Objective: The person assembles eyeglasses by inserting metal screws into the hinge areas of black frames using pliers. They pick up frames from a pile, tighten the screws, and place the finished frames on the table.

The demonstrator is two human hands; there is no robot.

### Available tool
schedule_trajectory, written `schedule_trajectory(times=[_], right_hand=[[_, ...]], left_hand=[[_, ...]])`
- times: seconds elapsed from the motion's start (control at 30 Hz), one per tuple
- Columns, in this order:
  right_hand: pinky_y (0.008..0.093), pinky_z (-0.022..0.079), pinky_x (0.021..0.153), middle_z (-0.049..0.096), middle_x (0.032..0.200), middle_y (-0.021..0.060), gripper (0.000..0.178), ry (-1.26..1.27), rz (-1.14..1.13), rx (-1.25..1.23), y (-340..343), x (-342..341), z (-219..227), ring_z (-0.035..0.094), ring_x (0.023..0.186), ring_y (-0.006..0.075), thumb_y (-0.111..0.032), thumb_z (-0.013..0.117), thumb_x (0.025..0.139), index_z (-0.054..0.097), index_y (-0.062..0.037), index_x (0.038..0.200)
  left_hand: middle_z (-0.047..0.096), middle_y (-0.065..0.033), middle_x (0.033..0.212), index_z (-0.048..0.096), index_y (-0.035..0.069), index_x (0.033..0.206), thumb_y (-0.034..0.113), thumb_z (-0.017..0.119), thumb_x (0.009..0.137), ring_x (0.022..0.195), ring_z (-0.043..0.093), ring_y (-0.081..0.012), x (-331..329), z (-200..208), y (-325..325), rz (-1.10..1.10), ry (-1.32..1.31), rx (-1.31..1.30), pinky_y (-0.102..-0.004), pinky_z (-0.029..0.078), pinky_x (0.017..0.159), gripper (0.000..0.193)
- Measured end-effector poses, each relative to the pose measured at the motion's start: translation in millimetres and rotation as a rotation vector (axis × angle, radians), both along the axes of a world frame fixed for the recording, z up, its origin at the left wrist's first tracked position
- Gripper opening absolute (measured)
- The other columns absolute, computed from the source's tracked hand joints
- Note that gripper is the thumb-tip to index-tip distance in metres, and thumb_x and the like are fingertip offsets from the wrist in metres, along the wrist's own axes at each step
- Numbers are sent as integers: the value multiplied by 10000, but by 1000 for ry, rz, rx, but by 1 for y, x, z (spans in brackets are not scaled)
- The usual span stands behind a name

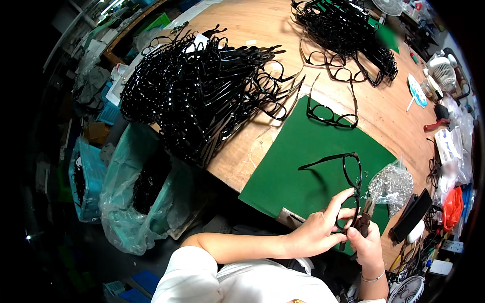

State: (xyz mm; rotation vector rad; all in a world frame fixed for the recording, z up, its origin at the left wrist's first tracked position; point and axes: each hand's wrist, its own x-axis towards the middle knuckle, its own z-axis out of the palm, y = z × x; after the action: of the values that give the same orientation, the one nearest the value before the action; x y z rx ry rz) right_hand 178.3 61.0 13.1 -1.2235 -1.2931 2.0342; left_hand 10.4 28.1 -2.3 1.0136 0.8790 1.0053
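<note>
My left hand (318,231) grips a black eyeglass frame (352,174) by its lower rim, above the near part of a green mat (283,156). One temple of that frame sticks out to the left. Close against it, my right hand (368,243) is closed round a pair of pliers (365,220) with dark red handles, jaws pointing up beside the frame. Whether the jaws touch the frame I cannot tell. Beside the pliers, a clear bag of small silvery parts (391,184) lies on the mat's right edge. Another black frame (331,116) rests at the mat's far edge.
A large heap of black eyeglass frames (187,91) covers the table's left side; a second heap (338,30) lies at the back. A black case (411,216) sits near my right hand. Bins lined with plastic bags (129,202) stand left of the table. A small fan (408,290) is at lower right.
</note>
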Motion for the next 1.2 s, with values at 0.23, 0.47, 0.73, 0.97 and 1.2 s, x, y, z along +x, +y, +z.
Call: schedule_trajectory(times=[0.23,0.47,0.73,0.97,1.2], right_hand=[[161,316,515,502,691,-35,190,-50,-25,58,-2,0,-1,412,592,20,-188,617,806,529,-21,832],[175,332,518,496,678,-20,343,85,-26,-90,0,1,-1,430,586,38,-312,651,775,517,-12,874],[280,437,634,543,709,90,212,-246,301,300,9,15,17,541,661,158,-185,581,820,536,17,864],[336,431,572,553,733,160,389,-155,590,95,12,20,15,540,632,228,-321,481,876,486,40,1021],[389,452,569,575,689,205,368,-387,686,219,15,7,19,574,597,329,-302,509,858,522,59,930]], left_hand=[[430,-205,1247,50,58,1336,-70,529,767,1049,526,-254,2,-2,-2,24,108,128,-349,454,878,755],[435,-181,1233,17,71,1350,-73,555,764,1022,473,-179,1,4,2,-33,-135,-27,-331,448,862,808],[455,-224,1213,-1,90,1339,-131,604,695,877,606,-218,-25,15,2,55,-131,-130,-320,489,793,911],[448,-227,1216,24,49,1325,-93,589,741,924,580,-165,-20,11,8,-62,-62,-82,-275,454,835,825],[441,-232,1215,1,58,1330,-103,566,752,967,570,-205,-22,8,5,-74,-26,-106,-303,471,832,825]])
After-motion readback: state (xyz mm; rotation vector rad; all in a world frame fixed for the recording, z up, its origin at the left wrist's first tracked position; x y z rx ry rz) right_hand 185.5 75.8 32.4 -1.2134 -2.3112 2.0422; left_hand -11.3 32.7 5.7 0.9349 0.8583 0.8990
